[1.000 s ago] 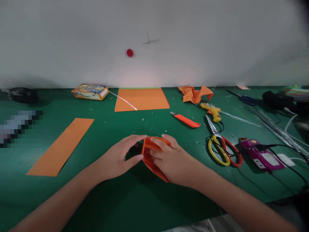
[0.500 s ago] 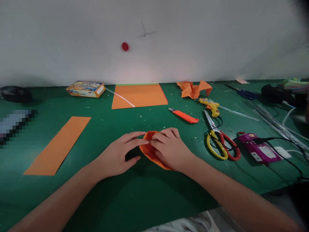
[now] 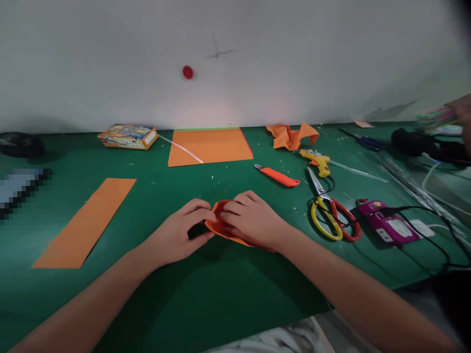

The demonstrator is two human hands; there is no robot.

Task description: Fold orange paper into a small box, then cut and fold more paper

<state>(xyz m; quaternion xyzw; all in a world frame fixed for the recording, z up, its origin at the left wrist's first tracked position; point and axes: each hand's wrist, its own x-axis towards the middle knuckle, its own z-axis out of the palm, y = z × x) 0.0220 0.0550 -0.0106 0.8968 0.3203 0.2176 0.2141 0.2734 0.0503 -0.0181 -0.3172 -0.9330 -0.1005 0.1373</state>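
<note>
A folded orange paper piece (image 3: 221,228), hollow like a shallow pocket, is between my hands at the middle of the green table. My left hand (image 3: 176,234) has its thumb and bent fingers closed on the paper's left end. The fingers of my right hand (image 3: 254,219) reach inside the fold and cover much of it, with the thumb hidden. Beyond my hands lies an orange utility knife (image 3: 277,176). Scissors (image 3: 327,211) with one yellow and one red handle rest to the right.
An orange paper strip (image 3: 86,223) lies left, and orange sheets (image 3: 217,147) lie by the wall near a small box (image 3: 128,136). Crumpled orange paper (image 3: 292,136), a yellow glue gun (image 3: 315,162) and a purple power adapter (image 3: 390,223) with cables occupy the right. Another person's hand (image 3: 462,113) shows there.
The orange paper has turned and tilted flatter, and its left end has moved left. My left thumb came off it and has closed back in. Another person's hand has appeared at far right.
</note>
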